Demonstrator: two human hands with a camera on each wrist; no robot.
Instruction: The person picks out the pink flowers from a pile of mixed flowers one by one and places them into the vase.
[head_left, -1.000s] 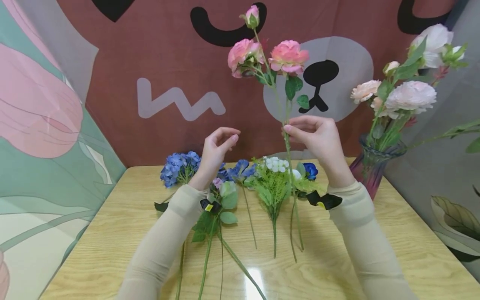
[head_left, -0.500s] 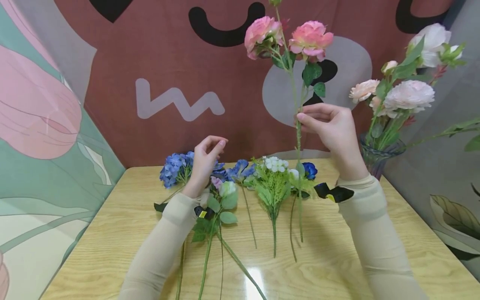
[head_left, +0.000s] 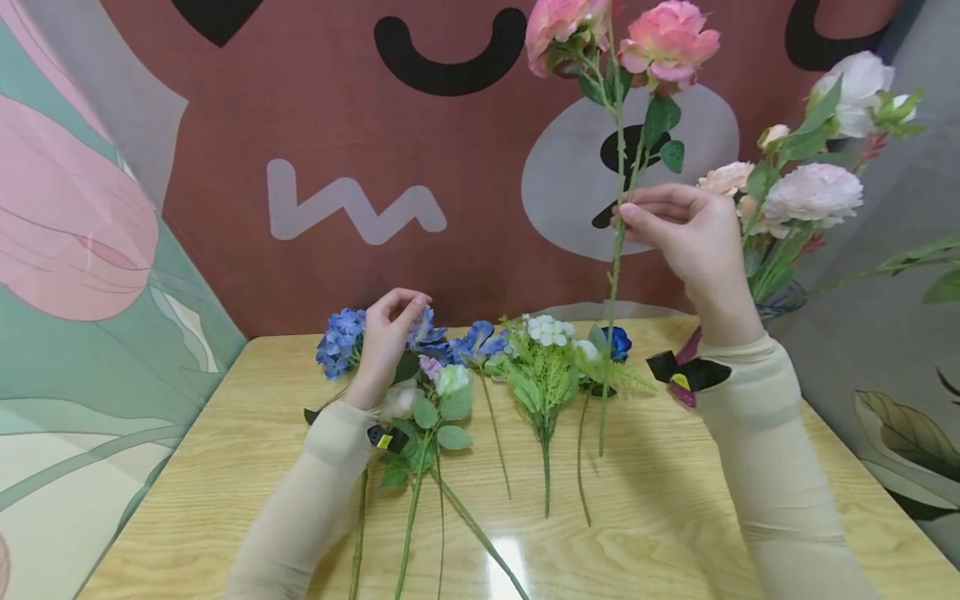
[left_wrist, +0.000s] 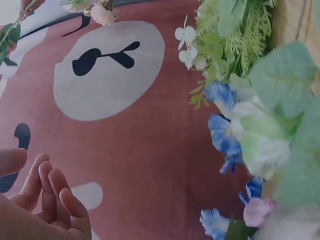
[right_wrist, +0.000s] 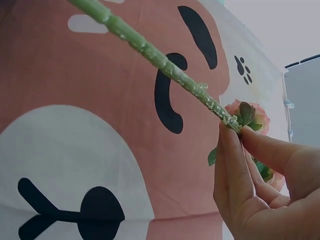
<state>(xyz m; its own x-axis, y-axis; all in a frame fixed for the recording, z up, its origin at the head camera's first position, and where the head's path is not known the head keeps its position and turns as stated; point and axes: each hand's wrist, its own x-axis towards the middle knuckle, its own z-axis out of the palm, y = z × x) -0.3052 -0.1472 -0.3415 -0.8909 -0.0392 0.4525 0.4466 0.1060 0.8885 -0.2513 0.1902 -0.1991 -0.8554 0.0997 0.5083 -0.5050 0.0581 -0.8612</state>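
We see the right hand [head_left: 705, 242] grasping the spray of pink flowers [head_left: 670, 46] by its green stem, pinched between thumb and fingertips. The spray stands upright above the desk [head_left: 637, 533] — its top is cut off in the head view, and the stem's lower end hangs before the dark blue flower [head_left: 617, 342]. We cannot tell whether that end touches the wood. The right wrist view shows us the stem's bumpy surface and a pink bloom beyond the fingers.

The left hand [head_left: 386, 346] is free of any object, its fingers loosely bent, near the blue hydrangea [head_left: 340, 342] and above the pale green rose [head_left: 453, 381] with its leaves.

On the desk we find a green bunch [head_left: 546, 387] with small white blossoms, and blue petals [head_left: 474, 342] just left of it. Behind the right hand stands a glass vase [head_left: 783, 302] — partly hidden — holding white and peach flowers [head_left: 813, 196]. A reddish-brown backdrop [head_left: 360, 275] hangs behind.
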